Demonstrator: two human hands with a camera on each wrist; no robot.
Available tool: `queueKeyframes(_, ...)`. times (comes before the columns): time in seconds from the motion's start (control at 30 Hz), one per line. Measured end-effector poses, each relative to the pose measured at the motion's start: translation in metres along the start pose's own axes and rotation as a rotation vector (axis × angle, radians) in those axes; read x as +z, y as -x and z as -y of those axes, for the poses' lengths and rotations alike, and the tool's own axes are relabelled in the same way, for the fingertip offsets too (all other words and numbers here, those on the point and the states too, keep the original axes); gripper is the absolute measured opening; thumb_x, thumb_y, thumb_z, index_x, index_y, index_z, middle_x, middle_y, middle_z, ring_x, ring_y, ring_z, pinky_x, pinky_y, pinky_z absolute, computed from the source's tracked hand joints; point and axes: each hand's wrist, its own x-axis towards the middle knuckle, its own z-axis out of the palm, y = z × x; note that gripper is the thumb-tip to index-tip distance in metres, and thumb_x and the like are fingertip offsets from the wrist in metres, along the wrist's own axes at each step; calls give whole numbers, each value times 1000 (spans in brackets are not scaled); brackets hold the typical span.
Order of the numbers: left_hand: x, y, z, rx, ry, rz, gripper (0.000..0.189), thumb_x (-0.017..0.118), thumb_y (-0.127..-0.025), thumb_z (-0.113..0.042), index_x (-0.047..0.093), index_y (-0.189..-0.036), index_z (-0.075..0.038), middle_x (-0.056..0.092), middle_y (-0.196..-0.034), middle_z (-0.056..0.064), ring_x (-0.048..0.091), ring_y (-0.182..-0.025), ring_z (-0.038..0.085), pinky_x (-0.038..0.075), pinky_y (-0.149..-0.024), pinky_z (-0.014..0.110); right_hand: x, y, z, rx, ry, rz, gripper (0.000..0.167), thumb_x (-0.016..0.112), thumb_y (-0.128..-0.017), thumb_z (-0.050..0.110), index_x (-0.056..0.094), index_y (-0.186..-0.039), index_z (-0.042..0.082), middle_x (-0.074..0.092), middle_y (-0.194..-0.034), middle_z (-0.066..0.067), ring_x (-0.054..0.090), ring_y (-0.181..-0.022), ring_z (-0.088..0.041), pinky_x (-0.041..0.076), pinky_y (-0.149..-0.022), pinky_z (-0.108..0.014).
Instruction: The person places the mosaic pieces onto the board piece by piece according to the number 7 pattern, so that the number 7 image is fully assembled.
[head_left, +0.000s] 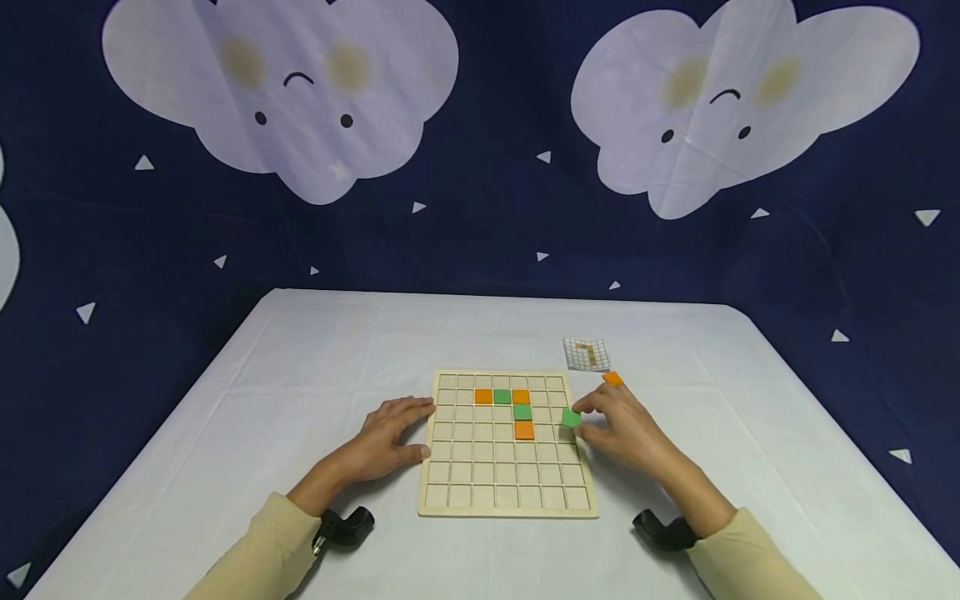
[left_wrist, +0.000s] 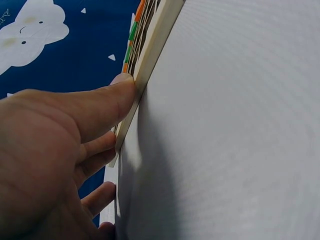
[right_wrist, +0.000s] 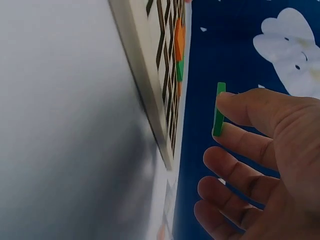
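A wooden grid board (head_left: 487,475) lies flat on the table, with several orange and green square tiles set in its cells. Three of them, an orange tile (head_left: 483,397), a green tile (head_left: 502,397) and another orange tile (head_left: 521,397), form a row; a green tile (head_left: 522,412) and an orange tile (head_left: 524,431) run down from its right end. My left hand (head_left: 388,437) touches the board's left edge with thumb and fingertips, fingers spread. Thumb and index finger of my right hand (head_left: 626,425) pinch a green tile (right_wrist: 219,110) above the board's right edge.
A small printed card (head_left: 587,354) with a coloured grid pattern lies behind the board's right corner. Beyond my right hand, a loose orange tile (head_left: 613,378) rests on the white table (head_left: 360,333). A dark blue cloth (head_left: 480,242) with clouds hangs behind.
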Motion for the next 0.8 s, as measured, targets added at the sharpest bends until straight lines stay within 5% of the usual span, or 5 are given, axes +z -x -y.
queueKeyframes(0.8, -1, 0, -1, -5, 3, 1, 62, 68, -85, -24, 45, -139, -5, 39, -149, 12, 29, -138, 37, 19, -107, 61, 19, -2, 28, -75, 19, 82, 21, 74, -77, 20, 71, -97, 15, 60, -96, 6, 41, -85, -9, 37, -73, -28)
